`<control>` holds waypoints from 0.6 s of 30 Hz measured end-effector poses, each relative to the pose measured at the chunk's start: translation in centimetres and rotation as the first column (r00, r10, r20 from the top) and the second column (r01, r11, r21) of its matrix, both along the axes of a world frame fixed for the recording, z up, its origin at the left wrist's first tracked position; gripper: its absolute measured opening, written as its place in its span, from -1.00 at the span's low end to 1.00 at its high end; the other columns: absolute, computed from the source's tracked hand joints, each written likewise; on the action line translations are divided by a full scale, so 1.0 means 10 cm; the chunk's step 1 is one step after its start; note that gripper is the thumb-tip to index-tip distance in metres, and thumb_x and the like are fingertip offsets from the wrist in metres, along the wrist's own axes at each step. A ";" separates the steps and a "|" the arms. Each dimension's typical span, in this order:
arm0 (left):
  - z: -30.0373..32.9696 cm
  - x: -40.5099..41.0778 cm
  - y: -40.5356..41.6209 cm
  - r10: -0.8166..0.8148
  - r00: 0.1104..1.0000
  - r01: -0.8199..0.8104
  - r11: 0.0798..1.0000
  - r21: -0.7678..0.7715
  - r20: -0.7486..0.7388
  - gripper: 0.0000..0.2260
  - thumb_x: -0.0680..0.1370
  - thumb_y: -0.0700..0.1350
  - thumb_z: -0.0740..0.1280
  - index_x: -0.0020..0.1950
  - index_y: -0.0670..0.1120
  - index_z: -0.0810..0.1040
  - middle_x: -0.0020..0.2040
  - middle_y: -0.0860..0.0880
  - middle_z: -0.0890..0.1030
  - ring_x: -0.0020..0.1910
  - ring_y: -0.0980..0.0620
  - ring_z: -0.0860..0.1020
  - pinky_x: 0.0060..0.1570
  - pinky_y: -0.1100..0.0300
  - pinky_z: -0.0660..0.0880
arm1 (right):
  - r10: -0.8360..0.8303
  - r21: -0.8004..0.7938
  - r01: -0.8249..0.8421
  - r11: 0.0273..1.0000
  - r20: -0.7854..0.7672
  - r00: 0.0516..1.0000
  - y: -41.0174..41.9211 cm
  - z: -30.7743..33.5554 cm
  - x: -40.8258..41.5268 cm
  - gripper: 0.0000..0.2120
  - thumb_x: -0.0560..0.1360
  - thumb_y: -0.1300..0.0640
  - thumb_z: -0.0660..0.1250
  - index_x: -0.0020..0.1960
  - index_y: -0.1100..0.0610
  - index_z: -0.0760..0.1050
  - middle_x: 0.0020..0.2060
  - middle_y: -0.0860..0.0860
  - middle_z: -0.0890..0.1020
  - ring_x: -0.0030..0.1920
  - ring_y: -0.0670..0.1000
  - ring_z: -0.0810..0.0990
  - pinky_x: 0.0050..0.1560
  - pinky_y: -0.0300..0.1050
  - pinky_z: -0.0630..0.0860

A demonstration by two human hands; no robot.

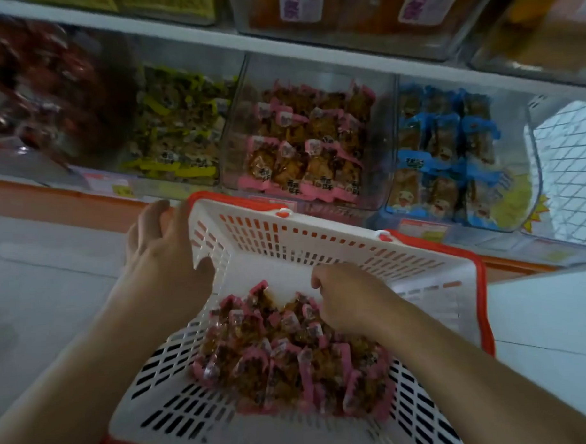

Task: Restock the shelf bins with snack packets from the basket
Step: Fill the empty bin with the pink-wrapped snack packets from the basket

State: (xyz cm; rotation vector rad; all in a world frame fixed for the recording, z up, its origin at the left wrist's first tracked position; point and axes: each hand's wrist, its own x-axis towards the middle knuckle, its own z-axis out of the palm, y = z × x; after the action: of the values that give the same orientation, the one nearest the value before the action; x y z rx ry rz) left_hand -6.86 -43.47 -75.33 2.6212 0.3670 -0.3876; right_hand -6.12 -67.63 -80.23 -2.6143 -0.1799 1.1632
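A white slotted basket (319, 241) with a red rim is tilted up in front of the shelf. My left hand (163, 246) grips its left wall from outside. A heap of pink-edged snack packets (283, 361) lies in its lower part. My right hand (351, 303) is inside the basket, fingers curled down into the top of the heap and closing on packets. Straight ahead on the shelf, a clear bin (312, 144) holds rows of the same pink-edged packets.
Left of the pink bin stands a bin of yellow-edged packets (179, 132), and farther left one of red packets (41, 87). A bin of blue-edged packets (449, 156) is on the right. An upper shelf (312, 45) carries more clear bins. Pale floor lies below.
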 end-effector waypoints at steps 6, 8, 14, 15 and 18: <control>-0.09 0.05 0.16 0.056 0.969 -0.083 0.991 -0.104 -0.243 -0.45 0.57 0.00 0.38 0.46 0.11 0.18 0.34 -0.17 0.41 0.25 -0.27 0.49 0.20 -0.26 0.54 | 0.100 -0.051 -0.103 0.993 -0.066 0.993 0.04 -0.90 -0.34 -0.27 0.60 0.32 0.23 0.70 -0.05 0.13 0.61 -0.06 0.30 0.60 0.14 0.26 0.61 0.16 0.22; -0.08 0.10 0.17 0.081 0.970 -0.110 0.987 -0.117 -0.229 -0.57 0.57 -0.01 0.36 0.38 0.04 0.27 0.28 -0.14 0.43 0.16 -0.22 0.52 0.11 -0.14 0.56 | 0.124 -0.076 -0.122 0.990 0.011 0.992 0.01 -1.04 -0.42 -0.33 0.58 0.27 0.30 0.64 -0.03 0.24 0.50 -0.04 0.41 0.52 0.13 0.33 0.57 0.10 0.30; 0.00 0.15 0.12 0.056 0.993 -0.062 0.996 -0.060 -0.102 -0.49 0.57 -0.02 0.38 0.45 -0.07 0.27 0.44 -0.15 0.26 0.39 -0.30 0.38 0.34 -0.24 0.46 | 0.087 -0.113 -0.084 0.990 0.026 0.996 -0.03 -0.94 -0.34 -0.82 0.56 0.23 0.30 -0.05 -0.06 0.43 0.02 -0.04 0.45 0.16 0.07 0.44 0.20 0.06 0.52; 0.04 0.16 0.10 0.046 0.999 -0.048 0.998 -0.049 -0.028 -0.46 0.58 -0.03 0.38 0.49 -0.07 0.26 0.47 -0.14 0.25 0.45 -0.28 0.33 0.38 -0.20 0.43 | 0.047 -0.098 -0.045 0.994 0.016 0.999 -0.03 -0.89 -0.30 -0.78 0.54 0.23 0.32 -0.13 -0.06 0.40 -0.02 -0.06 0.45 0.10 0.04 0.47 0.14 0.06 0.55; 0.16 0.22 0.05 -0.006 0.977 0.020 0.998 -0.066 0.214 -0.63 0.60 -0.06 0.36 0.40 -0.02 0.47 0.33 -0.04 0.50 0.27 -0.06 0.52 0.15 0.25 0.54 | -0.126 -0.031 0.127 0.991 0.026 0.992 -0.06 -0.69 -0.15 -0.79 0.53 0.21 0.42 -0.10 -0.07 0.47 -0.04 -0.08 0.55 -0.04 -0.05 0.54 -0.01 -0.06 0.56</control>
State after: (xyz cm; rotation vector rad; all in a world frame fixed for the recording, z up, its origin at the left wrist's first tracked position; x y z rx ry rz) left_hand -4.62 -42.96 -73.70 2.5674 0.2602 -0.1180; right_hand -7.57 -68.23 -87.09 -2.6261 0.0000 1.1012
